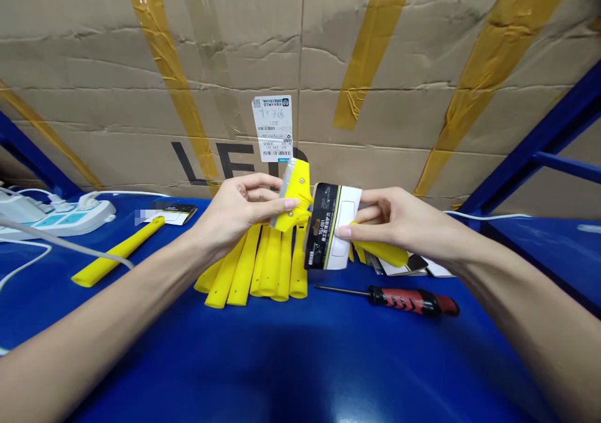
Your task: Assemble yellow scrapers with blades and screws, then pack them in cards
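Observation:
My left hand [248,207] pinches a yellow scraper head [297,188] with a metal blade along one side and small screws in its face. In my right hand [392,219], a black and white printed card [335,223] is gripped between thumb and fingers, held close beside the scraper head. Under both hands lie several yellow tubular handles [241,271], side by side on the blue table. Another yellow piece [385,252] shows below my right hand; whether that hand touches it I cannot tell. A screwdriver [408,300] with a red and black grip lies in front.
More cards [417,265] lie at the right behind the screwdriver. To the left are a single yellow handle [117,252], another card [173,213] and a white power strip [77,216] with cables. A large taped cardboard box [370,147] stands behind the blue table [300,360].

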Tool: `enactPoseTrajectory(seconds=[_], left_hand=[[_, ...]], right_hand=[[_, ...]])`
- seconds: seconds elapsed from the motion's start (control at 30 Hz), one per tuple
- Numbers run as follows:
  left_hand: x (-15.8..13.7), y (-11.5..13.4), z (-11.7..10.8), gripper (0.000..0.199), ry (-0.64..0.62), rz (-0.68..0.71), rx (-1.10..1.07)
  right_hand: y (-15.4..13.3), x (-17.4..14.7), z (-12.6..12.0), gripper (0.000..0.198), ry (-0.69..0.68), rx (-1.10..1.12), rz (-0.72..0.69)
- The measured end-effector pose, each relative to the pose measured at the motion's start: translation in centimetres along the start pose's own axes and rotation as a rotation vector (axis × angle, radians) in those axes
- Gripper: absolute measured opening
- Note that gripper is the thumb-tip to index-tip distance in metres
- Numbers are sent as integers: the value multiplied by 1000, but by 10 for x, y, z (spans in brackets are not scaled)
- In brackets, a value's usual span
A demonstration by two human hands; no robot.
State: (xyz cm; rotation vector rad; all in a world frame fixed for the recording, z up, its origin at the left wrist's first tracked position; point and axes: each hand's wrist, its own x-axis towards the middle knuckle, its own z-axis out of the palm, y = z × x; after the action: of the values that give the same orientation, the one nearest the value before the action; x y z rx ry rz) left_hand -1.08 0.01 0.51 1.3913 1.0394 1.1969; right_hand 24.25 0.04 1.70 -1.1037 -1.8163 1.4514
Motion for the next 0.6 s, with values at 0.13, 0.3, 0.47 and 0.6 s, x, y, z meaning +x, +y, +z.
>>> enactPoseTrajectory(seconds=[0.13, 0.3, 0.47, 0.6], left_hand=[[-6, 4, 7, 20, -74, 52, 84], [-8, 11, 14, 24, -148, 60, -73], [-4, 11, 15, 53, -133, -173, -511], [-7, 12, 6, 69, -328, -357, -573]], right_hand=[[-7, 3, 13, 38, 68, 52, -60], [-9, 7, 23, 34, 213, 265, -123], [-17, 10, 22, 18, 391, 487, -131], [-23, 28, 18, 18, 395, 366, -225]])
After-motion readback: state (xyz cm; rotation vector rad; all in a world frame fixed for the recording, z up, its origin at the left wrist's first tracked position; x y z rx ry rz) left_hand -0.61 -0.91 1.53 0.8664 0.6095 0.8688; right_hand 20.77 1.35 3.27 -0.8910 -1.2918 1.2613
